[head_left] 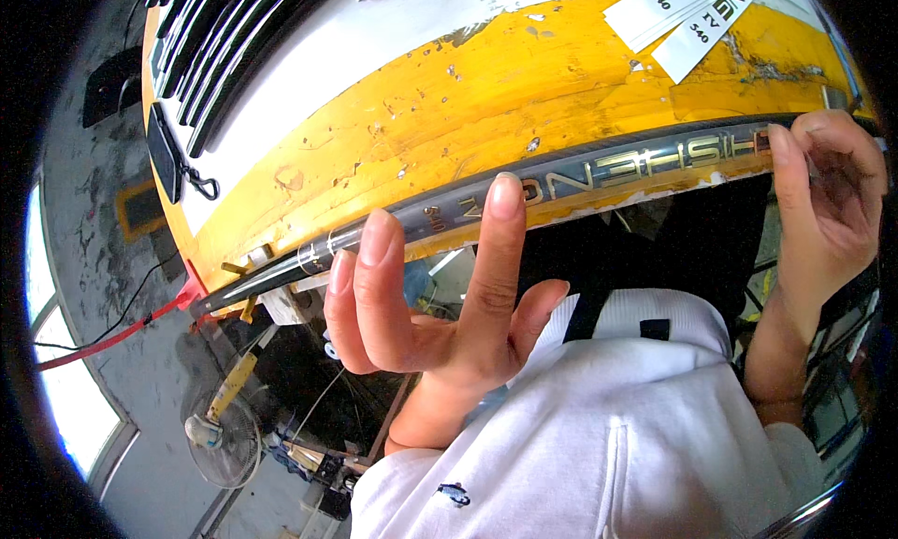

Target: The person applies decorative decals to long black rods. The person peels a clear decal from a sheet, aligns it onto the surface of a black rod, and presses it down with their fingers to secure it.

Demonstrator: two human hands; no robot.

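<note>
At nine o'clock we see a red cable (112,335) running from the left end of the yellow workbench (486,90). At eleven o'clock a stack of dark rods (229,43) lies on its white top. Along the bench's front edge lies a long grey rod (561,179) with gold lettering, spanning eight to two o'clock.

Near centre, our left hand (440,305) is held open, palm toward us, fingers (505,202) spread and released; the index and middle fingertips rest against the rod.

At one o'clock, white label strips (683,15) lie on the bench.

At three o'clock, our right hand (828,202) curls around the rod's right end, grasping it.
</note>
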